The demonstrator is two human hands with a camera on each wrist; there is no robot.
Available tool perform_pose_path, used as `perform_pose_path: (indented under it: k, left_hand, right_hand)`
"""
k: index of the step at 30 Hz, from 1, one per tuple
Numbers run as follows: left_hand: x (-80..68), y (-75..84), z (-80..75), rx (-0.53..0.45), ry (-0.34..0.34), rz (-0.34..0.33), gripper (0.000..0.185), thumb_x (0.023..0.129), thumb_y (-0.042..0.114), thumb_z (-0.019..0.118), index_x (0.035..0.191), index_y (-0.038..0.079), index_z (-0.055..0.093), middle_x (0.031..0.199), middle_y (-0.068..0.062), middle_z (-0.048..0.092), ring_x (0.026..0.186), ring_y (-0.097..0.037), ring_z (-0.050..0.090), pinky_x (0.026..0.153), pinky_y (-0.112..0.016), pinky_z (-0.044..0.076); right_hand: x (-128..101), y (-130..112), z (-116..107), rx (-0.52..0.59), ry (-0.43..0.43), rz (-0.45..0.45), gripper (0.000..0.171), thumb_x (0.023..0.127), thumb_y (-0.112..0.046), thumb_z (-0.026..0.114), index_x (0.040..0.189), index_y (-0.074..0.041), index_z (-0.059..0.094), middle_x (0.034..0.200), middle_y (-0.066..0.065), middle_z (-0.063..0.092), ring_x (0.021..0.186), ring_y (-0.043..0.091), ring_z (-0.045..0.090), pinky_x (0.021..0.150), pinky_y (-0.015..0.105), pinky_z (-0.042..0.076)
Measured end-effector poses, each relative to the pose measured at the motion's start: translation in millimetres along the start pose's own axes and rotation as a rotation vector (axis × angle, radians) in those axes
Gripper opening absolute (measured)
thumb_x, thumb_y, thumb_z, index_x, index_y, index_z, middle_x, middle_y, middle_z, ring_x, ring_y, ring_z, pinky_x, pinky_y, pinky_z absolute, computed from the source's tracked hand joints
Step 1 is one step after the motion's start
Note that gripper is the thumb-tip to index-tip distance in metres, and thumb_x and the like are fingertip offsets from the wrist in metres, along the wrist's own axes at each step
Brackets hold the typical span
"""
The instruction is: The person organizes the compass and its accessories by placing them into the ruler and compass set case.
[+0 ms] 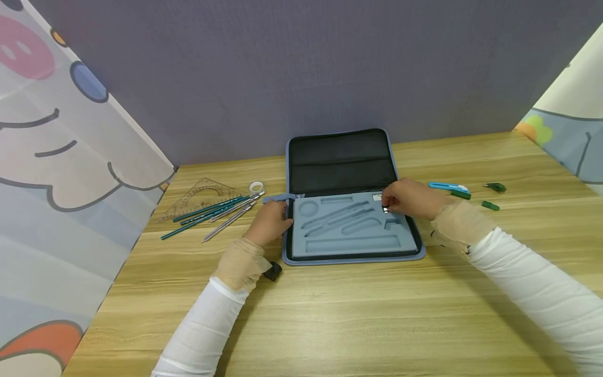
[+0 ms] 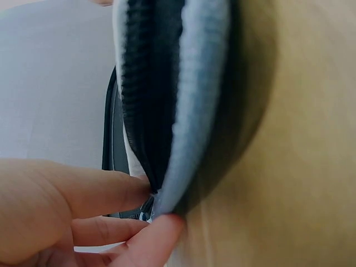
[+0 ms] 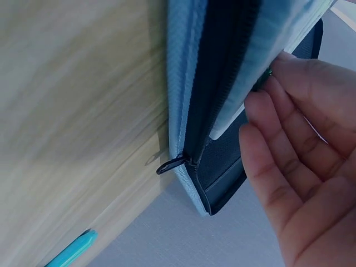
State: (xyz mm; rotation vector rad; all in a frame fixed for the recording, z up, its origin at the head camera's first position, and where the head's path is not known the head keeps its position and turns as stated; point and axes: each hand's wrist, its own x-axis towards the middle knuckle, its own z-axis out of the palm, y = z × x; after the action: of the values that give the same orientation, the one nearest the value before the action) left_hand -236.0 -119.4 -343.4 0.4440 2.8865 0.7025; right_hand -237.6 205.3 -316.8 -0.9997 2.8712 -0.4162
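A blue-grey zip case (image 1: pixel 353 258) lies unfolded on the table, its black-lined lid (image 1: pixel 341 162) leaning back. Inside is a grey-blue insert (image 1: pixel 325 219) with shaped hollows. My left hand (image 1: pixel 269 224) pinches the case's left edge; in the left wrist view the thumb (image 2: pixel 111 192) and a finger sit on either side of the rim near the zip. Over the insert's upper right, my right hand (image 1: pixel 409 198) pinches a small dark green piece (image 3: pixel 262 79) with a silvery end. Most of that piece is hidden by the fingers.
Left of the case lie a clear set square (image 1: pixel 203 191), several green pencils (image 1: pixel 188 226), silver drawing instruments (image 1: pixel 228 222) and a white ring (image 1: pixel 256 187). On the right are a blue cutter (image 1: pixel 447 186) and small green pieces (image 1: pixel 490 205). A black object (image 1: pixel 272 271) is by the left wrist.
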Motion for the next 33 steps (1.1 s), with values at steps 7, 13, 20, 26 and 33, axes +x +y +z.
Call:
perform_pose_path:
  k: [7,13,20,26,33]
  left_hand:
    - [0.1,0.5,-0.2,0.006,-0.004,-0.004,0.014,0.088,0.009,0.065,0.081,0.000,0.057,0.063,-0.008,0.053,0.041,-0.013,0.056,0.047,-0.024,0.045]
    - [-0.1,1.1,-0.8,0.014,-0.007,-0.007,0.015,0.088,0.010,0.065,0.080,0.001,0.056,0.064,-0.008,0.053,0.041,-0.012,0.056,0.048,-0.024,0.045]
    - [-0.9,2.6,-1.6,0.012,-0.008,0.002,0.015,0.088,0.009,0.065,0.079,0.001,0.056,0.062,-0.008,0.053,0.041,-0.012,0.056,0.047,-0.024,0.044]
    - [-0.9,1.6,-1.7,0.015,-0.004,0.015,0.017,0.088,0.009,0.065,0.076,0.002,0.054,0.060,-0.007,0.052,0.040,-0.012,0.056,0.047,-0.024,0.044]
    - [-0.5,1.3,-1.2,0.014,-0.004,0.008,0.015,0.088,0.009,0.065,0.080,0.001,0.057,0.060,-0.007,0.053,0.040,-0.012,0.056,0.048,-0.024,0.045]
  right_hand:
    - [0.7,-0.4,0.8,-0.011,-0.003,0.020,0.011,0.077,0.004,0.071,0.079,-0.007,0.068,0.073,0.000,0.064,0.066,0.012,0.058,0.061,0.033,0.050]
    - [0.2,-2.8,0.7,-0.027,0.004,0.028,0.010,0.078,0.004,0.069,0.080,-0.005,0.069,0.074,0.002,0.065,0.067,0.013,0.058,0.062,0.033,0.051]
    - [-1.0,-6.0,1.1,-0.047,0.011,0.022,0.009,0.077,0.005,0.069,0.083,-0.002,0.071,0.079,0.009,0.068,0.069,0.016,0.061,0.064,0.036,0.053]
    - [-2.9,-6.4,2.0,-0.058,0.037,0.014,0.012,0.077,0.007,0.066,0.081,-0.003,0.071,0.078,0.008,0.068,0.067,0.014,0.058,0.062,0.035,0.051]
    - [-4.6,-6.5,2.0,-0.062,0.041,0.006,0.014,0.076,0.008,0.067,0.083,-0.002,0.073,0.084,0.009,0.070,0.071,0.017,0.063,0.063,0.035,0.053]
